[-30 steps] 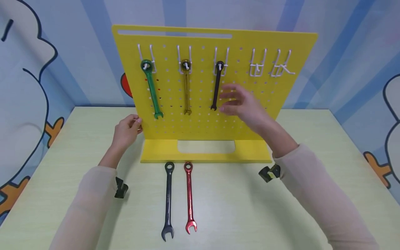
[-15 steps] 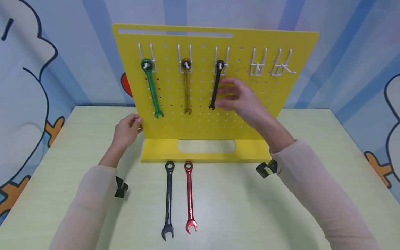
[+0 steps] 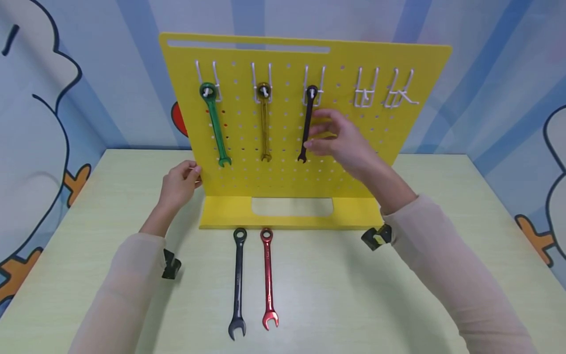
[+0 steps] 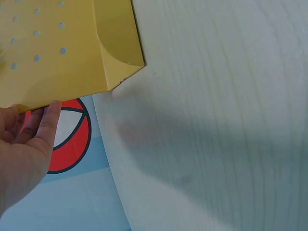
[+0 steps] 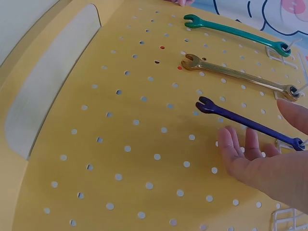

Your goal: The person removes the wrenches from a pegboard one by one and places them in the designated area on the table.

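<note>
A dark combination wrench (image 3: pixel 307 123) hangs by its ring end on the third hook of a yellow pegboard (image 3: pixel 283 177); it looks purple-blue in the right wrist view. My right hand (image 3: pixel 347 142) is just right of it, fingers loosely bent and thumb apart, fingertips right by the shank without closing round it. Meanwhile my left hand (image 3: pixel 179 186) holds the board's left edge between thumb and fingers; in the left wrist view, fingertips (image 4: pixel 50 113) meet that edge. A green wrench (image 3: pixel 215 125) and a gold wrench (image 3: pixel 265 125) hang on the hooks further left.
On the table (image 3: pixel 318 285) before the board lie a dark grey wrench (image 3: pixel 239 280) and a red wrench (image 3: pixel 268 280), ring ends toward the board's base (image 3: pixel 225 211). Two white wire hooks (image 3: pixel 364 96) at the right bear nothing. A patterned wall (image 3: pixel 283 19) stands behind.
My right hand has moved slightly left and up to the dark wrench. Its lower end swung left, then back a little right. My left hand has stayed at the board's edge.
</note>
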Demonstrator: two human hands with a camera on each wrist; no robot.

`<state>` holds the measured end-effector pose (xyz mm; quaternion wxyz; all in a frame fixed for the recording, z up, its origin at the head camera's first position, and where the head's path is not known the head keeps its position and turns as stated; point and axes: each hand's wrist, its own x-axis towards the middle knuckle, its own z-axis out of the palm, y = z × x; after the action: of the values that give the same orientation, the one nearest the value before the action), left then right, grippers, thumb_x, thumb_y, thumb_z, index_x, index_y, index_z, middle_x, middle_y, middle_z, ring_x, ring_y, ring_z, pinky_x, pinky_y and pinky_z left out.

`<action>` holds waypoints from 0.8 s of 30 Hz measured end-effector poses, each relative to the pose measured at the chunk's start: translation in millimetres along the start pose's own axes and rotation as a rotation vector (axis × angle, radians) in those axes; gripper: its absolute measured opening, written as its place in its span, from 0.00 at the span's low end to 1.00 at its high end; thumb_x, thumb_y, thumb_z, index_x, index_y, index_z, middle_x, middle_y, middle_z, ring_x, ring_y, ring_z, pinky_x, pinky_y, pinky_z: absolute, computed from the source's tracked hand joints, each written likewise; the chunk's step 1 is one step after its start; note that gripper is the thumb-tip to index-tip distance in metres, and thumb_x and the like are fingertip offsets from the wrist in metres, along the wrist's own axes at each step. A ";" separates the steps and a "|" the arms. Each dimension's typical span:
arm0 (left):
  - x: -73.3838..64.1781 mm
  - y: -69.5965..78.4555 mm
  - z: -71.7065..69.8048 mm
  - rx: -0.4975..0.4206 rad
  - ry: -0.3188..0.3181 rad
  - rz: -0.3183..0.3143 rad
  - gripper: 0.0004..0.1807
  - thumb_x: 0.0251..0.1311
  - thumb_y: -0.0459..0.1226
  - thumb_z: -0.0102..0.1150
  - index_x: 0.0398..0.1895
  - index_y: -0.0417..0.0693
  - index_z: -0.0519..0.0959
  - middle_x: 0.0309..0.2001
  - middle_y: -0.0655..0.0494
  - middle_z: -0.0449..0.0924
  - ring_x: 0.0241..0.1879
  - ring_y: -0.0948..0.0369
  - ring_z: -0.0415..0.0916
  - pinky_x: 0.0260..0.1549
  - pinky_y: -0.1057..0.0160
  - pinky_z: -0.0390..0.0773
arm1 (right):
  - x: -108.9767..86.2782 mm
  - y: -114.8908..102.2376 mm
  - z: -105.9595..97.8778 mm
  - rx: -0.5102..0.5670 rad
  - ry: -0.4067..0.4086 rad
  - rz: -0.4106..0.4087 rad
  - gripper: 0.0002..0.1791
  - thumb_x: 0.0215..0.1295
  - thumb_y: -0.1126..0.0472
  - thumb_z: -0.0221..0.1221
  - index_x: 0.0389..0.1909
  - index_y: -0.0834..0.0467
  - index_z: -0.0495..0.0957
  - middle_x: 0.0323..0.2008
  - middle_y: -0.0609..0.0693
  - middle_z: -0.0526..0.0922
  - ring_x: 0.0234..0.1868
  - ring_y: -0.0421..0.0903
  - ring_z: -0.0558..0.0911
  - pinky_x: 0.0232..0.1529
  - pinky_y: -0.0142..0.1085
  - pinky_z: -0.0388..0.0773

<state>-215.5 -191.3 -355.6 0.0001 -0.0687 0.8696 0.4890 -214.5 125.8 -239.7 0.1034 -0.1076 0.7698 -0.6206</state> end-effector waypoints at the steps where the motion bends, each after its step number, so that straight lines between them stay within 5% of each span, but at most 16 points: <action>1: 0.2 0.1 0.0 -0.001 0.000 -0.001 0.19 0.69 0.41 0.38 0.54 0.35 0.67 0.51 0.38 0.71 0.51 0.49 0.71 0.50 0.57 0.74 | 0.2 -0.3 0.1 0.003 0.003 0.002 0.34 0.58 0.74 0.57 0.64 0.59 0.56 0.49 0.58 0.68 0.46 0.52 0.74 0.53 0.42 0.73; 24: 0.3 -1.3 0.6 0.014 0.008 0.036 0.18 0.70 0.39 0.38 0.51 0.33 0.68 0.49 0.37 0.73 0.50 0.48 0.72 0.48 0.58 0.76 | -1.4 -4.1 2.0 0.016 0.006 -0.040 0.25 0.60 0.78 0.50 0.58 0.59 0.62 0.37 0.58 0.71 0.34 0.50 0.76 0.44 0.47 0.78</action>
<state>-215.7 -191.5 -357.0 -0.0116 -0.0551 0.8740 0.4826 -212.4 123.5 -236.0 0.0894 -0.1203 0.7628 -0.6291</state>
